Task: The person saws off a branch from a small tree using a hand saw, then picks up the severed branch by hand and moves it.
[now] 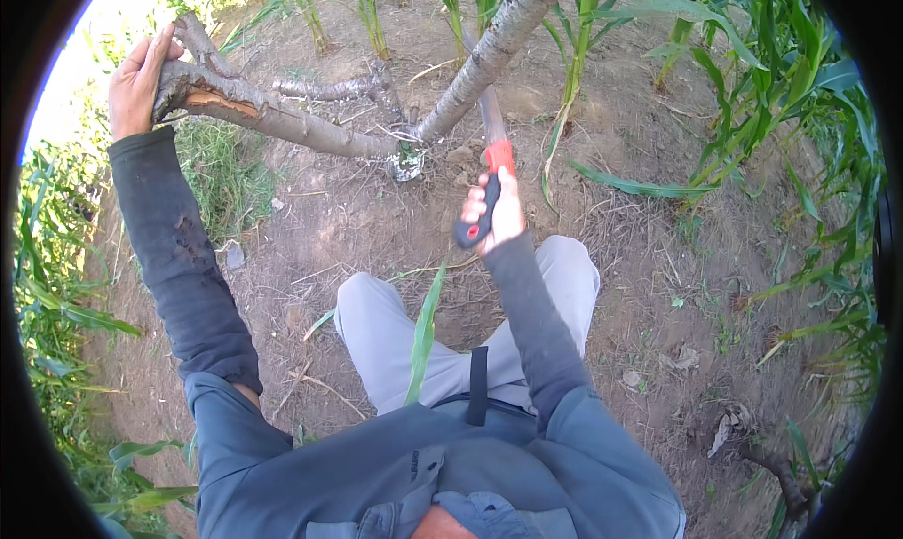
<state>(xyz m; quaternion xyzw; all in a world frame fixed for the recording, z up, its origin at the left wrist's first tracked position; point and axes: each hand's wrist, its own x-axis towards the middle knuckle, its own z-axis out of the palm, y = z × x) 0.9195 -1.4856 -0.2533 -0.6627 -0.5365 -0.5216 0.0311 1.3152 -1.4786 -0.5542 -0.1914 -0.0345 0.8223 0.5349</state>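
Note:
My left hand (139, 80) is at the far left, closed over the end of a thick tree branch (292, 127), whose bark is torn and shows orange wood. The branch runs rightward to a low fork near the ground, where another grey branch (489, 57) rises to the upper right. In front of me my right hand (502, 210) is wrapped round the black and red handle of a hand saw (498, 153). Its blade points away from me and passes behind the rising branch, so I cannot tell whether it touches the wood.
Corn plants (752, 97) stand along the right side and the far edge, with more greenery at the left. A short stub (324, 89) lies behind the fork. Dry soil (649, 285) with straw surrounds my knees. A corn leaf (428, 332) crosses my lap.

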